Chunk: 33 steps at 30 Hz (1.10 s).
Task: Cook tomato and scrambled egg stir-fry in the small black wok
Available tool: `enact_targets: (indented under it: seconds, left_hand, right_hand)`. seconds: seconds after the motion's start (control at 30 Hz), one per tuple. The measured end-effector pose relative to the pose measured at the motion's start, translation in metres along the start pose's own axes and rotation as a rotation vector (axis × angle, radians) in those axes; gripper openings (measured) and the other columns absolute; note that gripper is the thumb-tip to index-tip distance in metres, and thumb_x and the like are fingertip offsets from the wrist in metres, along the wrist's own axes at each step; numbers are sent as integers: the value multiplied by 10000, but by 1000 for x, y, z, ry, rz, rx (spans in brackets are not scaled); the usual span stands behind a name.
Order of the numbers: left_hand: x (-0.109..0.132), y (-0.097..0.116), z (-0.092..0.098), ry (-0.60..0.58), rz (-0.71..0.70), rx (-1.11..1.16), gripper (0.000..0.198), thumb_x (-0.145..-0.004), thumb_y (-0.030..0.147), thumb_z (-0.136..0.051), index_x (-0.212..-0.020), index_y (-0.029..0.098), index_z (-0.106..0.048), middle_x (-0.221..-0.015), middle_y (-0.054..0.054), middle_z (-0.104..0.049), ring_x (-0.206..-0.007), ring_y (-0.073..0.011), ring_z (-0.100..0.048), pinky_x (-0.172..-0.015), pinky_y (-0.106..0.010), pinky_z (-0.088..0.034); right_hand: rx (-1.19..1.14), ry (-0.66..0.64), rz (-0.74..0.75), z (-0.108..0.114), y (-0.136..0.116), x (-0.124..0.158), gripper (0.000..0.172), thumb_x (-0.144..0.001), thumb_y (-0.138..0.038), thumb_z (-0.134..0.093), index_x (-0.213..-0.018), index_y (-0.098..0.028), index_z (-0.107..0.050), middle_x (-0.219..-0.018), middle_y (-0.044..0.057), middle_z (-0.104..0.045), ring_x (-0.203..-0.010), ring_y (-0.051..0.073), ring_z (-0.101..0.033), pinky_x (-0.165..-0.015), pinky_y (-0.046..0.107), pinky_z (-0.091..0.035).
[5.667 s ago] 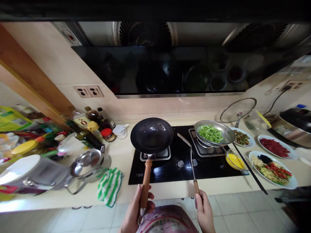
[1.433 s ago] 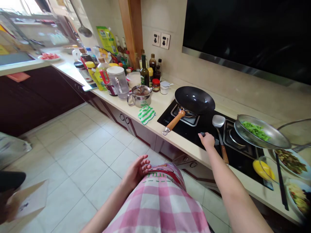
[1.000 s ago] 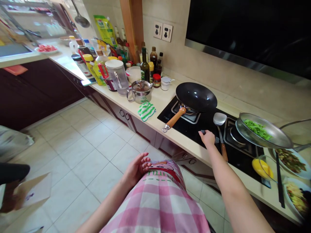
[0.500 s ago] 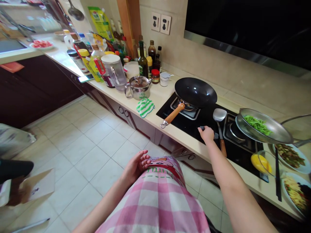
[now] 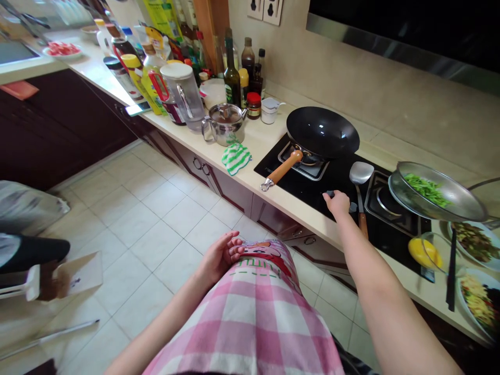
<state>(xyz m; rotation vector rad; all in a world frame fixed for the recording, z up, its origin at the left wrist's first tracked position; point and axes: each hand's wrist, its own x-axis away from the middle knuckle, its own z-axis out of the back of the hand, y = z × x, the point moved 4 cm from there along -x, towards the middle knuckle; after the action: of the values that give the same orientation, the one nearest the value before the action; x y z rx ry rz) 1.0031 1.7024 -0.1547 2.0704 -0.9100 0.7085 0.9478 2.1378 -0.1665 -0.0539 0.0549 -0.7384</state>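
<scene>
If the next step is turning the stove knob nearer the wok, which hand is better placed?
Probably the right hand: it pinches that knob. The left hand is loosely open by the apron, away from the cooktop.

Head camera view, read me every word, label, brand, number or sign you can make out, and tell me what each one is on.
"LITTLE", apparently, in green letters on the apron, the edges partly folded.
Stove: small marking at the front left corner, too small to read.
Green bottle, red-lidded jar, yellow-green bag: labels too blurred to read.
Nothing else is legible.
</scene>
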Motion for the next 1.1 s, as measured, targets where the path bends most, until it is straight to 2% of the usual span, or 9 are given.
enact_targets:
  seconds: [0.7,1.1]
  left_hand:
    - [9,-3,1,2,-5,-9,58,-904,161,-518,-950,149,-550,-653,-18,-640,-513,-108,-646,-467,-157,-524]
    - [11,-1,7,3,-2,-2,86,-929,161,-476,-954,147,-557,-654,-18,-642,-515,-103,-651,-477,-158,-532]
  right_hand:
    - [-13,-33,-14,-2,3,-6,374,-870,-398,-586,-1092,-113,-683,-1019,177,-688,-947,281,-635,-748,333,-470]
    - [-46,-62,-10,-3,5,-10,397,-864,-394,-607,-1131,-107,-671,-1092,182,-690,-1006,287,-638,-793,335,-483]
